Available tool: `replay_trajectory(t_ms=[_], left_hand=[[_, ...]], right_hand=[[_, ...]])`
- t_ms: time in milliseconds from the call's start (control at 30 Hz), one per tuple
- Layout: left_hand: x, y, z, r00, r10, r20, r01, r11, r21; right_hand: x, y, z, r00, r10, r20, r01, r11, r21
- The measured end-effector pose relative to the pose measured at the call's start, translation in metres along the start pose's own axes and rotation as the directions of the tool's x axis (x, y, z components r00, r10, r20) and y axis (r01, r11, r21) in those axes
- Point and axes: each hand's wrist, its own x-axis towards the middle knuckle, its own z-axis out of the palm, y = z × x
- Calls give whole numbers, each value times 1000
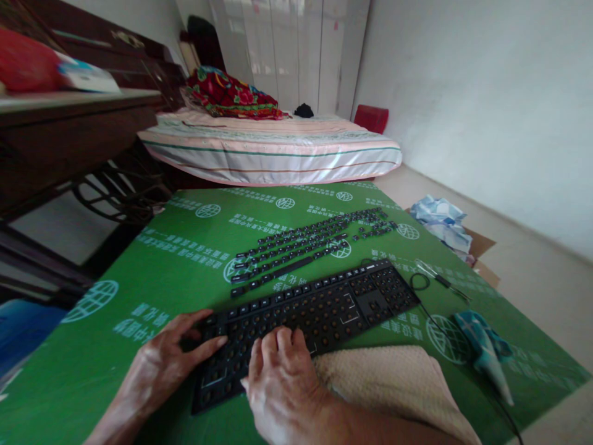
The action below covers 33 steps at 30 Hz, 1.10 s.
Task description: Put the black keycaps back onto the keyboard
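Observation:
A black computer keyboard [324, 309] lies at a slant on a green board. Most of its keycaps are off, and bare round key stems show; a row of keys is still on along its far edge. My left hand [162, 358] grips the keyboard's left end, thumb on top and fingers at the far left corner. Over the left half of the keys, my right hand [282, 383] is curled with its fingers together, tips hidden against the keyboard. Whether anything small is pinched there is hidden. Beyond the keyboard, loose black keycaps [287, 250] are laid out in rows.
A beige towel [384, 377] lies by my right forearm. To the right are a thin wire-ended tool [438, 277], a cable [433, 318] and a teal patterned cloth item [484, 346]. A bed [278, 148] stands beyond the green board [152, 259]; a wooden table [78, 117] is at left.

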Motion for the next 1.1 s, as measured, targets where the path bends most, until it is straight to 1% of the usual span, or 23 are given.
replay_trajectory(t_ms=[200, 367, 633, 800, 967, 1100], left_hand=[[0, 9, -4, 1000, -13, -8, 13, 999, -36], [-1, 18, -8, 1000, -26, -14, 25, 998, -57], [-1, 17, -7, 996, -90, 22, 91, 994, -55], [-1, 19, -8, 998, -65, 2, 65, 997, -49], [-1, 20, -9, 999, -34, -23, 32, 997, -66], [-1, 19, -9, 999, -41, -12, 40, 996, -80]], right_hand=[[0, 0, 0, 1000, -3, 1, 3, 1000, 25], [-1, 1, 3, 1000, 2, -10, -2, 1000, 12], [-1, 1, 1, 1000, 3, -15, -3, 1000, 18], [1, 2, -2, 1000, 8, 11, -8, 1000, 23], [0, 1, -1, 1000, 2, 14, -2, 1000, 21], [-1, 1, 0, 1000, 1, 13, -1, 1000, 12]])
